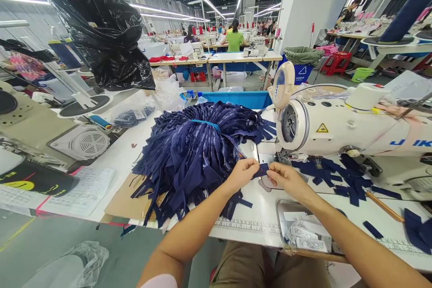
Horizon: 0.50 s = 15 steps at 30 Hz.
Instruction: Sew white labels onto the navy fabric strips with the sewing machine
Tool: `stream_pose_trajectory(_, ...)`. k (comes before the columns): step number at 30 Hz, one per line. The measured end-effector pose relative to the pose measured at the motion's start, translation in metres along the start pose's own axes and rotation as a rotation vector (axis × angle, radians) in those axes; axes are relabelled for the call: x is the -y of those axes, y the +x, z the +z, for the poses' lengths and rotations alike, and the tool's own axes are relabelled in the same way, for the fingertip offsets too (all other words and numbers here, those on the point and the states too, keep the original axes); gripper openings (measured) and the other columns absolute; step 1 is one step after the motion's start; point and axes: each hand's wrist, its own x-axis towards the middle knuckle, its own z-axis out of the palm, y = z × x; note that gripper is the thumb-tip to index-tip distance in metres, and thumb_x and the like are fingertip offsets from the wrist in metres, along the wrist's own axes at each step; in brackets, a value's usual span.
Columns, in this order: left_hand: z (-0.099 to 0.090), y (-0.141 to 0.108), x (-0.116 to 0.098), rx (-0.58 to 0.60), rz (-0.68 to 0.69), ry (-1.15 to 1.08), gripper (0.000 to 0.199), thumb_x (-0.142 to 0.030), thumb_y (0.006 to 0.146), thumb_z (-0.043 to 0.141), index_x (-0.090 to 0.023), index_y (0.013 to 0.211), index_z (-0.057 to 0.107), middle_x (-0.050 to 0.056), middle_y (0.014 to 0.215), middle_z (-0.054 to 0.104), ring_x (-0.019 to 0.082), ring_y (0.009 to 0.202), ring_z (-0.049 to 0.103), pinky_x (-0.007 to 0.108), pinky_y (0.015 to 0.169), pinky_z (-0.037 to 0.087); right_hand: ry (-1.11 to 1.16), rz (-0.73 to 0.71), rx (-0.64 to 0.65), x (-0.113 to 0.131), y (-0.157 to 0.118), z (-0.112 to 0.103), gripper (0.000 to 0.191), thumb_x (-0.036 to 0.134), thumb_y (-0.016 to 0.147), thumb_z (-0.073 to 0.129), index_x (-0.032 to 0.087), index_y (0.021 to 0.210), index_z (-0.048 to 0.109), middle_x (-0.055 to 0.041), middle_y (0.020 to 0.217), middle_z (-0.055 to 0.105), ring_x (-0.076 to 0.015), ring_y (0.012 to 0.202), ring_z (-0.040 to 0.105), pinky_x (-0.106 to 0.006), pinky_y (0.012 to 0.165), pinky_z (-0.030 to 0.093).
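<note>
Between my two hands is a small navy fabric strip [260,171], just in front of the needle area of a white sewing machine [324,128]. My left hand [243,173] pinches its left end, thumb against fingers. On the other end, my right hand [282,177] is closed in a similar pinch. A large bundle of navy fabric strips [192,153], tied round with a light blue band [205,123], lies left of my hands. Loose navy cut pieces [353,184] are scattered under and right of the machine arm.
A metal tray [281,225] of white printed labels [308,236] sits at the table's front edge. An orange-brown stick [384,206] lies to the right. Black plastic [101,31] covers something at upper left. Papers [81,191] lie on the left; a person [234,38] in green sits ahead.
</note>
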Motion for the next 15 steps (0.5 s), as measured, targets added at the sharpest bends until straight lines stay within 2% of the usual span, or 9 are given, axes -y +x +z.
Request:
stream_pose_trajectory(2, -0.001, 0.001, 0.001, 0.010, 0.026, 0.052, 0.022, -0.034, 0.071, 0.045, -0.014, 0.063, 0.050, -0.005, 0.053, 0.038, 0.007, 0.049, 0.031, 0.020, 0.048, 0.024, -0.116, -0.015, 0.030, -0.004, -0.005, -0.007, 0.028, 0.046, 0.078, 0.042, 0.020, 0.068, 0.046, 0.0018, 0.061, 0.052, -0.0113, 0.051, 0.047, -0.026, 0.051, 0.038)
stream_pose_trajectory(4, 0.000, 0.003, 0.005, 0.007, 0.089, 0.180, 0.023, -0.033, 0.075, 0.041, -0.014, 0.062, 0.049, -0.005, 0.053, 0.038, 0.008, 0.050, 0.033, 0.020, 0.049, 0.026, -0.354, -0.019, 0.011, -0.012, -0.012, -0.019, 0.020, 0.036, 0.080, 0.041, 0.020, 0.077, 0.052, -0.0007, 0.068, 0.058, -0.0137, 0.057, 0.052, -0.027, 0.055, 0.039)
stream_pose_trajectory(8, 0.003, 0.007, 0.016, -0.011, 0.186, 0.441, 0.023, -0.026, 0.079, 0.037, -0.015, 0.064, 0.050, -0.003, 0.055, 0.042, 0.009, 0.054, 0.040, 0.020, 0.053, 0.031, -1.029, -0.007, -0.202, -0.033, -0.029, -0.047, 0.018, 0.025, 0.080, 0.041, 0.020, 0.082, 0.059, -0.0071, 0.080, 0.064, -0.0194, 0.067, 0.057, -0.031, 0.060, 0.037)
stream_pose_trajectory(10, 0.005, 0.008, 0.020, -0.016, 0.194, 0.509, 0.021, -0.023, 0.079, 0.038, -0.015, 0.066, 0.053, -0.003, 0.055, 0.045, 0.010, 0.054, 0.041, 0.021, 0.055, 0.032, -1.260, -0.021, -0.261, -0.042, -0.035, -0.057, 0.020, 0.023, 0.081, 0.042, 0.018, 0.079, 0.061, -0.0094, 0.080, 0.063, -0.0209, 0.069, 0.057, -0.031, 0.062, 0.035)
stream_pose_trajectory(13, 0.011, 0.009, 0.023, -0.033, 0.208, 0.661, 0.019, -0.018, 0.080, 0.041, -0.015, 0.070, 0.056, -0.002, 0.059, 0.052, 0.012, 0.058, 0.046, 0.025, 0.064, 0.034, -1.417, -0.072, -0.264, -0.049, -0.041, -0.062, 0.021, 0.022, 0.083, 0.043, 0.016, 0.079, 0.062, -0.0106, 0.080, 0.062, -0.0227, 0.076, 0.056, -0.032, 0.065, 0.033)
stream_pose_trajectory(15, 0.016, 0.011, 0.024, -0.041, 0.223, 0.776, 0.015, -0.014, 0.080, 0.043, -0.015, 0.075, 0.057, 0.000, 0.070, 0.058, 0.015, 0.068, 0.051, 0.029, 0.072, 0.033, -1.454, -0.111, -0.233, -0.049, -0.043, -0.062, 0.023, 0.019, 0.084, 0.040, 0.015, 0.079, 0.063, -0.0110, 0.081, 0.062, -0.0231, 0.078, 0.055, -0.033, 0.067, 0.032)
